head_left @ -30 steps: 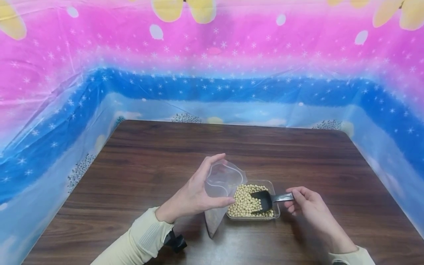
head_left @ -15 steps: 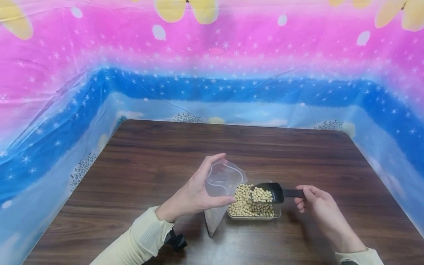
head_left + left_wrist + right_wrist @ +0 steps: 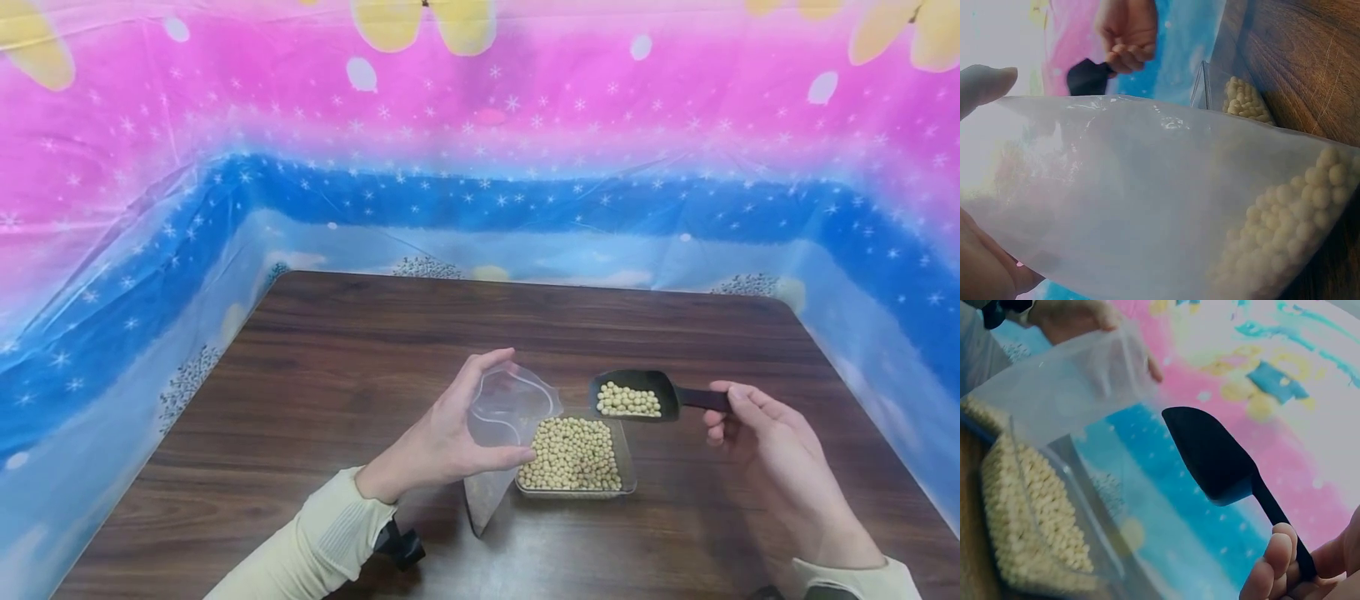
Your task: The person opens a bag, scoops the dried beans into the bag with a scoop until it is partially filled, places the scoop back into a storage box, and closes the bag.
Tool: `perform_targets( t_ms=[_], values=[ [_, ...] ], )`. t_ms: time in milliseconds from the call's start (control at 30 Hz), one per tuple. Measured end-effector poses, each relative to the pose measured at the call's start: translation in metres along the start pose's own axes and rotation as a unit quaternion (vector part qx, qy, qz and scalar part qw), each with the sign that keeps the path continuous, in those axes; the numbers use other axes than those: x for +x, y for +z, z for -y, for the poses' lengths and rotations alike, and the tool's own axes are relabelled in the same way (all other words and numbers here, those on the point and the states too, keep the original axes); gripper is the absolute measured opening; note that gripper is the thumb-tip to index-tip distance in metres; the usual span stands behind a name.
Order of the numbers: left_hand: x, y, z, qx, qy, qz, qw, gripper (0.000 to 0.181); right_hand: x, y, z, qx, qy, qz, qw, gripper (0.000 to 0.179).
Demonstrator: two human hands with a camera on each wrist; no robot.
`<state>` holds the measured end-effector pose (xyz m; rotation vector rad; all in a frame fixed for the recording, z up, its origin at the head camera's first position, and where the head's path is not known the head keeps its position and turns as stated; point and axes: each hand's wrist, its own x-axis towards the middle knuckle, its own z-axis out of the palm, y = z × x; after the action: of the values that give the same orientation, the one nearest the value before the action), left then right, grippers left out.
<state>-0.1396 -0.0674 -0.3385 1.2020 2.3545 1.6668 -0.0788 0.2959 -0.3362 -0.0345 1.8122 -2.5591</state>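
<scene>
My left hand (image 3: pixel 442 429) holds a clear zip bag (image 3: pixel 517 396) upright by its mouth, thumb and fingers spread around the gaping opening. In the left wrist view soybeans (image 3: pixel 1291 219) fill the bottom of the bag. With thumb and fingers my right hand (image 3: pixel 780 446) pinches the handle of a black scoop (image 3: pixel 663 387). The scoop is raised, roughly level, right of the bag mouth and carries soybeans (image 3: pixel 628 401). Beneath it stands a clear rectangular container (image 3: pixel 628 475) of soybeans (image 3: pixel 573 454), just right of the bag. The right wrist view shows the scoop's dark underside (image 3: pixel 1210 456).
Everything stands on a dark wood-grain table (image 3: pixel 375 333). A pink and blue patterned cloth (image 3: pixel 480 196) hangs around its back and sides. A black wrist device (image 3: pixel 401 546) sits under the left sleeve.
The scoop was down in the container's soybeans; my right hand has lifted it out, loaded, up and to the right. My left hand and the bag have stayed almost still.
</scene>
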Motion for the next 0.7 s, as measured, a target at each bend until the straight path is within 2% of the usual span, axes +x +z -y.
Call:
perform_targets(
  t_ms=[133,267,467,700],
  values=[
    [0.0,0.001,0.001,0.001,0.005,0.006,1.0,0.098,0.0,0.01,0.012,0.027,-0.023,0.023,0.9991,0.023],
    [0.0,0.001,0.001,0.008,0.009,0.006,0.9999,0.099,0.0,0.026,0.02,0.024,-0.039,0.034,0.9984,0.024],
    [0.0,0.002,0.001,0.011,0.011,0.004,0.9999,0.1,-0.001,0.05,0.025,-0.01,-0.065,0.044,0.9969,0.023],
    [0.0,0.002,0.0,0.024,0.013,0.006,0.9996,0.101,-0.006,0.067,0.025,-0.095,-0.098,0.061,0.9887,0.024]
  ],
)
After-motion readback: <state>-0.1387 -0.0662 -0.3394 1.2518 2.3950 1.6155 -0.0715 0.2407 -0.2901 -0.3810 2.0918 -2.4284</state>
